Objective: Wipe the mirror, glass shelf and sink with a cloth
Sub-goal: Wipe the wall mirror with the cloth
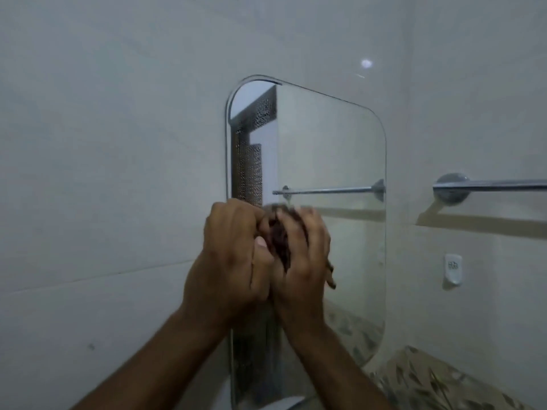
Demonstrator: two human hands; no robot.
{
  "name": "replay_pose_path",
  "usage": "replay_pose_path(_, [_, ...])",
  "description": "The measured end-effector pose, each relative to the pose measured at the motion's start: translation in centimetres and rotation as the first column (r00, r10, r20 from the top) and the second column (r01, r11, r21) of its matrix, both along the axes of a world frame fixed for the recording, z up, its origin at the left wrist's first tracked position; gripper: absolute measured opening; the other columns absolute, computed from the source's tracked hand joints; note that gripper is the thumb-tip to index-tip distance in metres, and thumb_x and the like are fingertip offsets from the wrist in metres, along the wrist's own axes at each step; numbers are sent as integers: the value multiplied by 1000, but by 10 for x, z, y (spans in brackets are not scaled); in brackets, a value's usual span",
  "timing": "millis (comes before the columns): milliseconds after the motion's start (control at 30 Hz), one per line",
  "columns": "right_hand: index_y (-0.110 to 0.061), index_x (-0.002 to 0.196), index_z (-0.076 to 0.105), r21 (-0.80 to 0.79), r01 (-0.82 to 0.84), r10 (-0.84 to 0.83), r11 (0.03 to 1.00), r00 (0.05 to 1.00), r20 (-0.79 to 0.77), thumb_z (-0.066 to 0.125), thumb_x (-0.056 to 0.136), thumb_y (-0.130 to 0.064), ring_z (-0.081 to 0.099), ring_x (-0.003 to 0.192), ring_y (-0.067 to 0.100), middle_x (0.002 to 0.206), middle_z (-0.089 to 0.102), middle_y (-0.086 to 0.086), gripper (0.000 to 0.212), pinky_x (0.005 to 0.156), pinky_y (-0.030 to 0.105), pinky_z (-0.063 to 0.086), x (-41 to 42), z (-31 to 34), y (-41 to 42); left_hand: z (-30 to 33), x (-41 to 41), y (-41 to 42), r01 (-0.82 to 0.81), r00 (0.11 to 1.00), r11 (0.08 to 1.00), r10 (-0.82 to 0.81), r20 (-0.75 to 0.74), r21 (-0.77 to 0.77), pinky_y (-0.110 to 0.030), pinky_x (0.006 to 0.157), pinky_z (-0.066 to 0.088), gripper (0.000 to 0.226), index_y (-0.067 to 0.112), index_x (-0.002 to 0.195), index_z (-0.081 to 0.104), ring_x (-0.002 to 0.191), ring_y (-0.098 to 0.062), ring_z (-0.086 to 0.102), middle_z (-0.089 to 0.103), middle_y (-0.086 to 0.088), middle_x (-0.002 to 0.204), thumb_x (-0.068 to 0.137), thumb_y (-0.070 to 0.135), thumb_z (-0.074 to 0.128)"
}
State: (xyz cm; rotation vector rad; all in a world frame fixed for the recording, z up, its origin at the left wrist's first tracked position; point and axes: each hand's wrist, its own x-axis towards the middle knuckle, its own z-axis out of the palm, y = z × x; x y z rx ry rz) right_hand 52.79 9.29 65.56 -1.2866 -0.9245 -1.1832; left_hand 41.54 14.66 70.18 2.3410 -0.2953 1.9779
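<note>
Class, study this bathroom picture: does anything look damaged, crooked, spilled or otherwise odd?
Nothing stands out. The mirror looks whole, with no crack showing, and the towel rail beside it sits level. Both hands, left hand and right hand, bunch a dark cloth before the glass; blur hides detail there.

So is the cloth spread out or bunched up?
Bunched up: the dark cloth is a wad gripped between both hands, left and right.

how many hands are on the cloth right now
2. The left hand grips the dark cloth from the left side, and the right hand holds it from the right, both raised in front of the mirror. Most of the cloth is hidden between them.
</note>
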Motion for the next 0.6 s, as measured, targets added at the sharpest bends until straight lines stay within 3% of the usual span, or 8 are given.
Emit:
replay_pose_path(167, [-18, 138, 52, -88, 11, -4, 996, 997, 73, 61, 91, -14, 30, 146, 32, 149, 41, 13, 48, 118, 49, 33, -7, 54, -1, 1, -2, -2, 83, 996, 993, -80, 34, -83, -14, 80, 35, 11, 13, 92, 47, 92, -10, 40, 41, 5, 95, 85, 17, 40])
replay_pose_path(233, [-20, 138, 50, -163, -20, 41, 986, 991, 125, 52, 95, -20, 30, 147, 31, 151, 40, 12, 42, 122, 43, 27, -13, 35, -4, 0, -3, -2, 90, 996, 993, -88, 35, -79, -15, 82, 36, 13, 13, 95, 48, 94, -11, 41, 41, 6, 98, 86, 18, 40])
replay_pose_path(333, [-27, 138, 46, -235, -107, 149, 966, 974, 170, 39, 104, -32, 39, 143, 32, 148, 44, 9, 34, 117, 51, 35, -21, 5, -9, 1, -3, -1, 91, 995, 992, -88, 36, -90, -16, 83, 37, 14, 14, 96, 48, 98, -12, 42, 43, 5, 100, 86, 19, 41])
replay_pose_path(400, [-33, 142, 39, -211, -30, 77, 977, 973, 216, 37, 106, -36, 30, 148, 26, 152, 38, 4, 36, 118, 45, 33, -22, 8, -12, 0, -3, -1, 80, 996, 993, -76, 53, -85, -16, 88, 38, 18, 13, 101, 49, 103, -12, 43, 44, 4, 108, 87, 20, 40])
replay_pose_path(500, [-19, 138, 53, -179, 26, 16, 983, 973, 228, 52, 94, -22, 29, 147, 31, 151, 41, 11, 45, 115, 53, 36, -14, 52, -6, -1, -1, 0, 84, 994, 993, -76, 83, -87, -15, 101, 33, 27, 10, 110, 51, 116, -15, 43, 43, 2, 122, 89, 21, 41])
replay_pose_path(600, [-10, 134, 59, -138, 44, -8, 990, 968, 253, 59, 89, -9, 39, 136, 36, 141, 48, 17, 45, 110, 53, 39, -13, 120, 1, 0, -1, -1, 72, 993, 993, -62, 99, -95, -20, 106, 32, 32, 8, 115, 51, 123, -16, 40, 42, -3, 127, 88, 20, 40])
